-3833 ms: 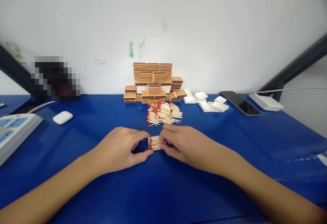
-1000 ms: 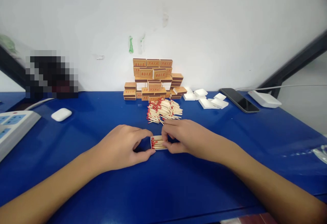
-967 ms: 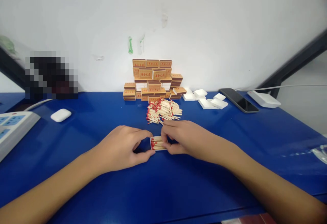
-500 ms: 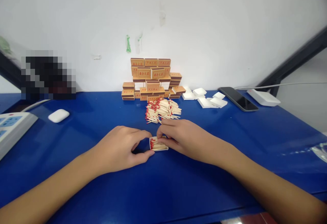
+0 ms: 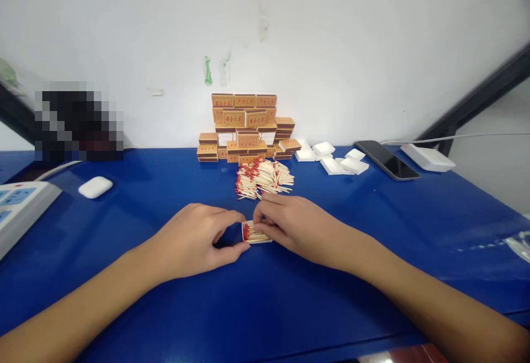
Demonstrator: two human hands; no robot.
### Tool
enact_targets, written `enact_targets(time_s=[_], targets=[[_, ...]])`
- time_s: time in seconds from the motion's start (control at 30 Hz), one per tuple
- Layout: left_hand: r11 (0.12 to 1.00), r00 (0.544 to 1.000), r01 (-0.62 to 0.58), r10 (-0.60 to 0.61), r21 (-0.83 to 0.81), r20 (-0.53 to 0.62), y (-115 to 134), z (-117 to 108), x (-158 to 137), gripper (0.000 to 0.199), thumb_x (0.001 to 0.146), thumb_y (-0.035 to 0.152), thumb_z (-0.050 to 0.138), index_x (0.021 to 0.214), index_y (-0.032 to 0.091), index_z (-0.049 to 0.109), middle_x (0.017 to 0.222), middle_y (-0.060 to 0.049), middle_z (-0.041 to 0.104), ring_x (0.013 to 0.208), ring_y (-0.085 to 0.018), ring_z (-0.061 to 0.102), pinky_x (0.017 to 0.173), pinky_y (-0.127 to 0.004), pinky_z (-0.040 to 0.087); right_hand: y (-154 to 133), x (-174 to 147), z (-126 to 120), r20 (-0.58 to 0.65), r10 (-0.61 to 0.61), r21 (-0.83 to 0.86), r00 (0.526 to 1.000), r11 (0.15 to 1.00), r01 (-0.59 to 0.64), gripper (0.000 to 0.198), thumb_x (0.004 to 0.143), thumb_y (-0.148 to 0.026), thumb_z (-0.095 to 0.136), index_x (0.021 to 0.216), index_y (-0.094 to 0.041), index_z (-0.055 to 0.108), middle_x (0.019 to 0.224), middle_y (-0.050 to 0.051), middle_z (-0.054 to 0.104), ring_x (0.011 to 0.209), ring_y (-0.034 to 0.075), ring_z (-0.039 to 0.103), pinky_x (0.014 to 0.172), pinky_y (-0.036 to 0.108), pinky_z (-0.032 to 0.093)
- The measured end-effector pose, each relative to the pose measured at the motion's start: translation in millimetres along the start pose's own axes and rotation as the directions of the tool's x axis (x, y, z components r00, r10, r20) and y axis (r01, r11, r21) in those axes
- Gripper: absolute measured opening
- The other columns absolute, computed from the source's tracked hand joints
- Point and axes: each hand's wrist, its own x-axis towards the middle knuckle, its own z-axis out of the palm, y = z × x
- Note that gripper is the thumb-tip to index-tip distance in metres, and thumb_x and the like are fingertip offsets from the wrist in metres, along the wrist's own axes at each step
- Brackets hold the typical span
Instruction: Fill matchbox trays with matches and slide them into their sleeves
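Observation:
A small white matchbox tray (image 5: 260,242) lies on the blue table, part-filled with red-headed matches (image 5: 249,232) whose heads face left. My left hand (image 5: 197,240) holds the tray's left end, with the thumb at the near corner and a forefinger at the far one. Over the tray's right part, my right hand (image 5: 301,226) is closed in a pinch on matches, and its fingers cover some of the contents. Just beyond the hands is a loose heap of matches (image 5: 267,176).
Stacked matchboxes (image 5: 248,143) stand against the wall. To their right are several white trays (image 5: 333,166), a phone (image 5: 387,159) and a white box (image 5: 428,158). At left are a white earbud case (image 5: 95,187) and a power strip (image 5: 31,208).
My right fingers have shifted very slightly left and down over the tray. My left hand, the tray and the match heap look the same.

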Motion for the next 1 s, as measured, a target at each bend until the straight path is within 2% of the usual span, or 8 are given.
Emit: enact_targets(time_s=[0.43, 0.6, 0.77, 1.0], targets=[[1.0, 1.0, -0.002, 0.002, 0.003, 0.003, -0.4, 0.5, -0.1, 0.027, 0.093, 0.041, 0.068, 0.11, 0.021, 0.074, 0.064, 0.005, 0.06, 0.055, -0.012, 0.056, 0.055, -0.025, 0.037, 0.4, -1.0, 0.2, -0.003, 0.002, -0.028, 1.0, 1.0, -0.002, 0.01, 0.102, -0.023, 0.061, 0.096, -0.017, 0.067, 0.1, 0.005, 0.067, 0.078, 0.015, 0.06, 0.067, 0.028, 0.039], [1.0, 1.0, 0.008, -0.008, 0.004, 0.014, -0.5, -0.8, -0.6, 0.027, 0.094, 0.041, 0.067, 0.113, 0.022, 0.074, 0.065, 0.005, 0.06, 0.056, -0.012, 0.057, 0.055, -0.025, 0.037, -0.4, 0.3, 0.4, -0.011, 0.031, -0.124, 0.999, 0.992, -0.032, 0.016, 0.104, -0.028, 0.06, 0.094, -0.016, 0.067, 0.098, 0.006, 0.068, 0.078, 0.017, 0.061, 0.066, 0.03, 0.036], [1.0, 1.0, 0.014, -0.014, 0.008, 0.013, -0.1, -0.7, -0.5, 0.027, 0.093, 0.041, 0.068, 0.111, 0.021, 0.074, 0.065, 0.004, 0.06, 0.055, -0.012, 0.056, 0.054, -0.025, 0.036, -1.8, -1.9, -1.7, 0.016, 0.026, -0.156, 1.0, 0.988, -0.023, 0.012, 0.103, -0.023, 0.06, 0.097, -0.016, 0.068, 0.101, 0.007, 0.068, 0.077, 0.016, 0.062, 0.065, 0.03, 0.036], [1.0, 1.0, 0.001, -0.001, 0.01, 0.001, -0.1, -0.3, -0.5, 0.027, 0.094, 0.042, 0.067, 0.111, 0.022, 0.074, 0.064, 0.004, 0.061, 0.054, -0.012, 0.056, 0.054, -0.024, 0.036, -6.2, -0.8, 0.8, -0.025, 0.003, -0.206, 1.0, 0.978, -0.008, 0.014, 0.104, -0.019, 0.054, 0.096, -0.016, 0.066, 0.097, 0.006, 0.07, 0.077, 0.017, 0.061, 0.065, 0.03, 0.035]])
